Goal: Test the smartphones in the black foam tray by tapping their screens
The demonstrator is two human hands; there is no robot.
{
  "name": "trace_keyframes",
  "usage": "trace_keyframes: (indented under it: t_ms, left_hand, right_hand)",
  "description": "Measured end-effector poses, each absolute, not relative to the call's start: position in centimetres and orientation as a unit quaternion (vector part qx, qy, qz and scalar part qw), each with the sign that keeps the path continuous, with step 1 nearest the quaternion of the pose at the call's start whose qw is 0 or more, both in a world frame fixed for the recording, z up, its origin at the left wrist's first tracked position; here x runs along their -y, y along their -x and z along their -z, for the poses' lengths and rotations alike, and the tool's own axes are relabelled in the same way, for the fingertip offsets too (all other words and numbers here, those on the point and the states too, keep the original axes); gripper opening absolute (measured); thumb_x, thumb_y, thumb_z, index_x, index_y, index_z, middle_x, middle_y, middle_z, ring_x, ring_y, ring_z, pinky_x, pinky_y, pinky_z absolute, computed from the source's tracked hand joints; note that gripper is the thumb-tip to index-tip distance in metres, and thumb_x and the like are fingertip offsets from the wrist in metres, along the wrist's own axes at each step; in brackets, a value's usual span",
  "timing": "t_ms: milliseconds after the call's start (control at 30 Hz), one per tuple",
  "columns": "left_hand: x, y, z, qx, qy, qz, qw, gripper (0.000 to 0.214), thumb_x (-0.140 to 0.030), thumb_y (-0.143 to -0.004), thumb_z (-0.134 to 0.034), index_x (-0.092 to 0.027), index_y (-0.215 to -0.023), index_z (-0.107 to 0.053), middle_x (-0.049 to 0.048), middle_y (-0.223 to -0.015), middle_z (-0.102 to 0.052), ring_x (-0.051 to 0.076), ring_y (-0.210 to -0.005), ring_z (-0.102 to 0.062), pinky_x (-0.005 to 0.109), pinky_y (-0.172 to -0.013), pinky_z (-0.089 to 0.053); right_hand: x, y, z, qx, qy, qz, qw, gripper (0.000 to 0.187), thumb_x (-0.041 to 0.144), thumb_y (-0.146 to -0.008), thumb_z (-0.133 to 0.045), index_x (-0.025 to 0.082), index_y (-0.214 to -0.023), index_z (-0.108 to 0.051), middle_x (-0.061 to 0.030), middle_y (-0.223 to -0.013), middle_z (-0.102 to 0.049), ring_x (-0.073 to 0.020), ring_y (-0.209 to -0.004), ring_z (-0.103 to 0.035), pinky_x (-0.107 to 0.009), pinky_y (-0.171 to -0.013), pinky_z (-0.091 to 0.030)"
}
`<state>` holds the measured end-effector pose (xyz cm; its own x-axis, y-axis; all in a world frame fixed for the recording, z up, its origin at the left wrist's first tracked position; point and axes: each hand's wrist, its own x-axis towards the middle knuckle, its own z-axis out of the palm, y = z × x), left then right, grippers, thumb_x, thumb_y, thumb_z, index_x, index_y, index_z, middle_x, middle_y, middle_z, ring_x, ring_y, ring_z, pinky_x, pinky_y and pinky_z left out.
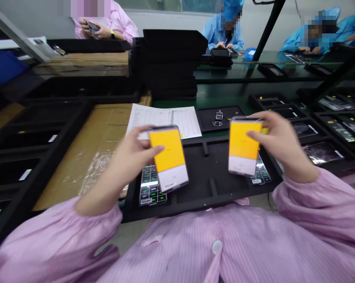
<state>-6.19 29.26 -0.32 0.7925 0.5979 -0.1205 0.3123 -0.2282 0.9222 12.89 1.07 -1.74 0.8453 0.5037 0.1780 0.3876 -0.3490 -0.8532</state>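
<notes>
My left hand (139, 151) is closed around a smartphone (170, 157) whose screen is yellow above and white below, the thumb lying on the screen. A second smartphone (244, 145) with the same yellow and white screen is gripped in my right hand (274, 135). Both are held above a black tray (195, 173) with raised dividers. Two more phones lie in that tray, partly covered: one (149, 192) under the left phone and one (263, 171) under the right, both showing dark screens with green marks.
A printed form (133, 118) with a pen lies behind the tray. Beside it a shallow black tray (205, 118) holds a small metal counter (219, 117). Stacked black trays (171, 59) rise at the back. Trays of phones flank both sides. Several co-workers sit or stand beyond.
</notes>
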Motion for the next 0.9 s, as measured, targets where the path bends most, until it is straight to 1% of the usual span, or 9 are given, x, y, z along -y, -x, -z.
trace_keyframes:
  t_ms: [67,133,233,300,367,467,567,667,900]
  left_hand:
    - [-28.6,4.1,3.1,-0.323,-0.741,-0.027,0.587,0.069,-0.022,-0.075,-0.082,-0.013,-0.136,-0.050,0.0073,-0.086,-0.074,0.024,-0.077,-0.073,0.029,-0.058,-0.057]
    - [-28.0,2.4,5.4,-0.349,-0.714,0.037,0.606,0.064,-0.017,-0.076,-0.080,-0.010,-0.132,-0.051,0.0119,-0.091,-0.075,0.025,-0.079,-0.074,0.029,-0.058,-0.058]
    - [-27.6,1.8,6.6,-0.354,-0.696,0.062,0.622,0.061,-0.019,-0.085,-0.071,-0.009,-0.140,-0.046,0.0191,-0.113,-0.073,0.027,-0.100,-0.074,0.036,-0.078,-0.063]
    - [-27.8,3.4,5.8,-0.320,-0.727,0.038,0.606,0.066,-0.028,-0.089,-0.068,-0.013,-0.148,-0.040,0.0215,-0.135,-0.064,0.030,-0.125,-0.064,0.045,-0.099,-0.058]
    - [-28.3,6.5,4.9,-0.272,-0.789,-0.020,0.550,0.073,-0.042,-0.089,-0.068,-0.020,-0.152,-0.039,0.0170,-0.152,-0.052,0.032,-0.141,-0.050,0.052,-0.114,-0.046]
    - [-28.5,12.1,5.0,-0.250,-0.842,-0.126,0.462,0.061,-0.056,-0.092,-0.059,-0.032,-0.147,-0.049,0.0060,-0.156,-0.049,0.035,-0.136,-0.054,0.060,-0.117,-0.041]
    - [-28.1,16.2,8.0,-0.246,-0.882,-0.267,0.301,0.048,-0.043,-0.097,-0.054,-0.031,-0.144,-0.053,0.0048,-0.157,-0.047,0.035,-0.145,-0.043,0.064,-0.120,-0.036]
    - [-27.8,17.5,11.3,-0.239,-0.906,-0.307,0.167,0.053,-0.029,-0.097,-0.056,-0.032,-0.149,-0.047,0.0049,-0.162,-0.039,0.036,-0.153,-0.028,0.066,-0.124,-0.026]
    - [-28.6,14.9,12.4,-0.236,-0.898,-0.342,0.147,0.043,-0.027,-0.099,-0.052,-0.026,-0.142,-0.054,0.0084,-0.160,-0.042,0.035,-0.153,-0.027,0.062,-0.124,-0.027]
  right_hand:
    - [-3.0,-13.5,4.0,0.235,0.825,-0.147,0.492,0.026,0.014,-0.080,-0.075,0.016,-0.105,-0.067,-0.0061,-0.096,-0.073,-0.0214,-0.082,-0.072,-0.033,-0.071,-0.061]
    - [-4.8,-13.9,6.1,0.193,0.827,-0.243,0.468,0.022,0.011,-0.077,-0.073,0.016,-0.098,-0.067,-0.0063,-0.088,-0.074,-0.0231,-0.076,-0.073,-0.033,-0.064,-0.061]
    - [-5.8,-13.9,7.6,0.173,0.830,-0.292,0.444,0.023,0.016,-0.077,-0.075,0.015,-0.099,-0.067,-0.0103,-0.088,-0.075,-0.0273,-0.079,-0.074,-0.037,-0.061,-0.063]
    - [-4.5,-13.4,7.3,0.186,0.842,-0.237,0.447,0.036,0.025,-0.079,-0.077,0.016,-0.112,-0.065,-0.0138,-0.102,-0.076,-0.0304,-0.095,-0.074,-0.042,-0.073,-0.064]
    - [-1.6,-12.6,6.7,0.213,0.860,-0.103,0.451,0.049,0.036,-0.082,-0.077,0.018,-0.125,-0.062,-0.0151,-0.118,-0.072,-0.0319,-0.111,-0.069,-0.046,-0.088,-0.061]
    - [4.2,-10.9,7.4,0.182,0.877,0.100,0.434,0.047,0.050,-0.089,-0.067,0.019,-0.125,-0.066,-0.0143,-0.119,-0.072,-0.0319,-0.111,-0.069,-0.050,-0.097,-0.056]
    - [8.7,-9.4,10.6,0.056,0.912,0.187,0.362,0.053,0.060,-0.094,-0.053,0.017,-0.121,-0.069,-0.0170,-0.118,-0.072,-0.0348,-0.103,-0.070,-0.056,-0.095,-0.053]
    - [10.1,-8.7,14.0,0.014,0.913,0.202,0.355,0.058,0.061,-0.097,-0.044,0.014,-0.120,-0.069,-0.0188,-0.119,-0.071,-0.0356,-0.108,-0.067,-0.055,-0.097,-0.050]
    - [8.6,-10.9,15.3,0.040,0.887,0.214,0.407,0.053,0.056,-0.100,-0.041,0.014,-0.120,-0.067,-0.0176,-0.116,-0.072,-0.0316,-0.109,-0.068,-0.051,-0.099,-0.050]
